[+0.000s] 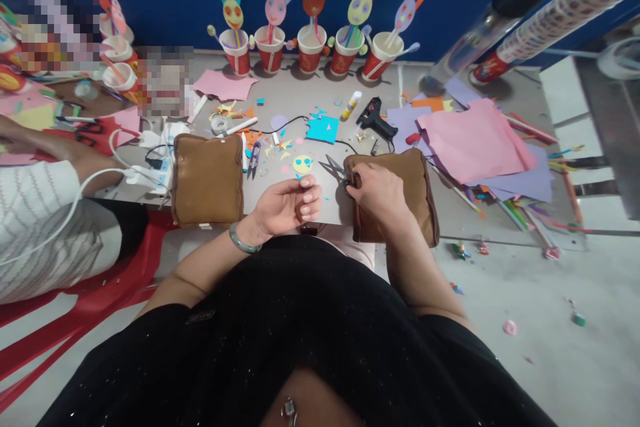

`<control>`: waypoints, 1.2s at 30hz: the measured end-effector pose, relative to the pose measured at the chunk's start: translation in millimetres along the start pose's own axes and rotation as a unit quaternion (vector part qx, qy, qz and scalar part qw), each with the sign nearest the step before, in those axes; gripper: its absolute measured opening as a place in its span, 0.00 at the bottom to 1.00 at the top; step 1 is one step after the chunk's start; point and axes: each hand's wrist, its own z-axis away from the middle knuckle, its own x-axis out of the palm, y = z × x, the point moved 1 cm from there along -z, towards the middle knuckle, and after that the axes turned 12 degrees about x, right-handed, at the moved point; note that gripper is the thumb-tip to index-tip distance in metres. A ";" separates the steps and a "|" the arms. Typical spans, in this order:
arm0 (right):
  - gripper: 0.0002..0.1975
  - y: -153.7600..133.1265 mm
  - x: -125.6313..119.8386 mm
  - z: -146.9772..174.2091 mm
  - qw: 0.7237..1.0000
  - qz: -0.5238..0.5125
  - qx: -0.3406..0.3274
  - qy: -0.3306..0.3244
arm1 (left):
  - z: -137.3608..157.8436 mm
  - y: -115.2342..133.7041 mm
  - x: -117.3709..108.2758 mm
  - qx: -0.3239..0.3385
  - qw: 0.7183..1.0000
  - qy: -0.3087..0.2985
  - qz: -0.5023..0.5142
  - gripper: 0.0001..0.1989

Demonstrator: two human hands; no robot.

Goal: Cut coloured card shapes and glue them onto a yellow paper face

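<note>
Evidently, the right hand (377, 190) has its fingers wrapped round the handles of the scissors (345, 175), parted blades pointing far-left; the yellow paper face (302, 164) lies on the table (290, 95) just beyond the nearer left hand (286, 205), fingers loosely curled, apparently empty

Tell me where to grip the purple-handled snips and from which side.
Best by the purple handle of the snips, probably from above, coming from the right where the left hand is: they lie flat, blades pointing toward the wearer, handle at the far end.
</note>
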 end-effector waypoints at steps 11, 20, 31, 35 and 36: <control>0.15 2.9 -10.5 8.1 0.982 -0.148 -0.112 0.023 | -4.2 -12.4 -15.4 -0.038 0.999 0.011 -0.012 0.13; 0.09 -28.2 -22.5 22.2 0.838 -0.472 -0.254 -0.103 | -9.6 -25.2 -24.5 -0.097 0.993 0.031 -0.062 0.11; 0.09 -38.9 -16.0 15.1 0.812 -0.518 -0.229 -0.142 | -12.9 -25.9 -28.0 -0.088 0.992 0.027 -0.084 0.11; 0.11 -36.7 -13.9 12.7 0.803 -0.553 -0.165 -0.152 | -14.6 -20.1 -35.5 -0.002 0.983 0.045 -0.180 0.08; 0.12 -36.0 -13.4 12.0 0.796 -0.564 -0.154 -0.155 | -14.4 -17.2 -36.9 0.032 0.976 0.056 -0.208 0.08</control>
